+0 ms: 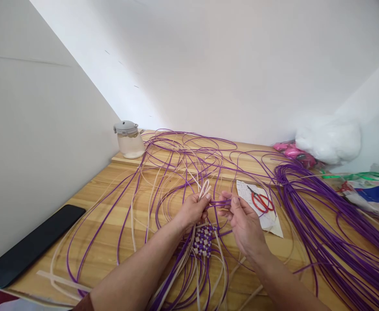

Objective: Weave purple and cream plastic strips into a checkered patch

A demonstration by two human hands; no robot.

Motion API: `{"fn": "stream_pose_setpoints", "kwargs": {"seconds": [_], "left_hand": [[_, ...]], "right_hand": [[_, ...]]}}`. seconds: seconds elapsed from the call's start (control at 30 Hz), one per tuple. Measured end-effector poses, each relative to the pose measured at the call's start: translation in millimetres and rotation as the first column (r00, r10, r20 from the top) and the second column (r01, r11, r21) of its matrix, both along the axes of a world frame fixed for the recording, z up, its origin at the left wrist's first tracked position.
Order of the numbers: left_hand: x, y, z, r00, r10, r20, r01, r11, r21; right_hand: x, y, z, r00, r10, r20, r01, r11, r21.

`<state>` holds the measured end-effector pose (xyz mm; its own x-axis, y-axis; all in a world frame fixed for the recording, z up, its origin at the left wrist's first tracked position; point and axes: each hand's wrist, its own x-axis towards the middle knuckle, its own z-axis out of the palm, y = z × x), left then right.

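Observation:
My left hand is closed around cream plastic strands, which stick up in a loop above the thumb. Purple strands run from it across to my right hand, whose thumb and fingers pinch them. Just below both hands lies a checkered purple-and-cream woven piece. Many loose purple and cream strands fan out from it over the wooden table. The left fingertips are partly hidden behind the hand.
A lidded jar of liquid stands at the back left, a black phone at the left edge. Red-handled scissors rest on white paper. A thick purple strand bundle covers the right, near a white plastic bag.

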<state>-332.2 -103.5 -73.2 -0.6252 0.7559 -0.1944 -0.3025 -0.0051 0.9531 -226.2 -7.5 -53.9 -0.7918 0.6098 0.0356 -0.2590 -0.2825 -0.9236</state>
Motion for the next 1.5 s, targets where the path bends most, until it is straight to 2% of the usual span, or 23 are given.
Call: {"fn": "stream_pose_setpoints", "kwargs": {"seconds": [0.1, 0.2, 0.23, 0.3, 0.33, 0.37, 0.43, 0.47, 0.53, 0.6, 0.63, 0.7, 0.8, 0.87, 0.93, 1.03, 1.13, 1.2, 1.3, 1.4, 1.5], "left_hand": [[-2.2, 0.7, 3.7, 0.983, 0.179, -0.042, -0.177, 0.983, 0.039], [-2.9, -1.7, 12.8, 0.924, 0.367, -0.108, -0.344, 0.921, 0.184], [-2.0, -2.9, 16.4, 0.915, 0.384, -0.122, -0.352, 0.910, 0.220], [1.9, -5.3, 23.2, 0.911, 0.382, -0.153, -0.333, 0.903, 0.272], [4.6, -6.2, 26.1, 0.909, 0.379, -0.175, -0.320, 0.902, 0.290], [7.6, -7.0, 28.3, 0.905, 0.377, -0.198, -0.308, 0.900, 0.307], [13.4, -8.6, 30.9, 0.897, 0.369, -0.245, -0.277, 0.899, 0.339], [15.8, -9.5, 31.4, 0.894, 0.363, -0.264, -0.260, 0.899, 0.352], [19.6, -12.1, 31.3, 0.890, 0.353, -0.288, -0.235, 0.897, 0.374], [21.7, -15.3, 31.0, 0.891, 0.342, -0.298, -0.213, 0.895, 0.391], [22.1, -16.8, 31.1, 0.894, 0.325, -0.308, -0.194, 0.901, 0.387], [21.9, -18.8, 31.9, 0.897, 0.254, -0.361, -0.131, 0.934, 0.332], [19.0, -18.8, 33.1, 0.868, 0.062, -0.493, -0.002, 0.993, 0.121], [15.2, -18.1, 32.8, 0.800, -0.026, -0.600, -0.002, 0.999, -0.047], [10.0, -18.4, 31.7, 0.691, -0.093, -0.717, -0.082, 0.975, -0.206], [0.9, -21.8, 29.8, 0.536, -0.249, -0.806, -0.196, 0.892, -0.407], [-7.5, -26.0, 27.0, 0.529, -0.444, -0.723, -0.118, 0.806, -0.581], [-11.7, -27.2, 22.9, 0.556, -0.533, -0.638, -0.025, 0.757, -0.653], [-16.5, -25.7, 12.4, 0.572, -0.575, -0.585, 0.095, 0.755, -0.649], [-19.3, -21.4, 1.0, 0.601, -0.552, -0.578, 0.190, 0.801, -0.568], [-19.6, -17.2, -2.8, 0.664, -0.535, -0.522, 0.262, 0.821, -0.507]], "right_hand": [[2.6, 14.4, 6.2, 1.000, -0.002, 0.020, 0.003, 0.996, -0.089], [14.6, 49.1, 33.0, 0.992, 0.120, 0.045, -0.110, 0.979, -0.172], [19.6, 62.7, 44.9, 0.985, 0.152, 0.083, -0.141, 0.982, -0.128], [28.0, 85.2, 67.4, 0.978, 0.090, 0.189, -0.113, 0.987, 0.112], [30.4, 91.3, 75.4, 0.971, -0.001, 0.240, -0.072, 0.953, 0.293], [31.1, 92.8, 79.7, 0.956, -0.088, 0.281, -0.058, 0.879, 0.473], [27.3, 81.7, 75.3, 0.923, -0.150, 0.355, -0.167, 0.676, 0.718], [23.1, 70.8, 66.8, 0.902, -0.099, 0.420, -0.287, 0.588, 0.756], [12.1, 45.7, 41.8, 0.830, 0.071, 0.553, -0.519, 0.462, 0.720], [0.9, 26.4, 15.4, 0.756, 0.089, 0.648, -0.622, 0.406, 0.670], [-3.6, 21.2, 4.5, 0.729, 0.074, 0.680, -0.646, 0.405, 0.648], [-9.2, 19.5, -9.8, 0.676, 0.114, 0.728, -0.688, 0.452, 0.568], [-10.5, 26.5, -15.7, 0.623, 0.375, 0.686, -0.721, 0.615, 0.319], [-9.3, 29.1, -15.8, 0.639, 0.477, 0.604, -0.673, 0.726, 0.139], [-8.6, 28.6, -17.5, 0.659, 0.502, 0.560, -0.619, 0.785, 0.023], [-9.6, 26.4, -22.7, 0.684, 0.502, 0.530, -0.598, 0.801, 0.015], [-7.1, 25.2, -21.7, 0.729, 0.366, 0.579, -0.559, 0.807, 0.194], [1.8, 22.3, -14.3, 0.751, 0.195, 0.631, -0.530, 0.747, 0.401], [26.2, 11.0, -2.6, 0.762, 0.022, 0.647, -0.560, 0.523, 0.642], [51.4, -4.3, -6.1, 0.786, 0.023, 0.618, -0.590, 0.326, 0.739], [64.0, -14.1, -23.9, 0.803, 0.024, 0.596, -0.589, 0.183, 0.787]]}}
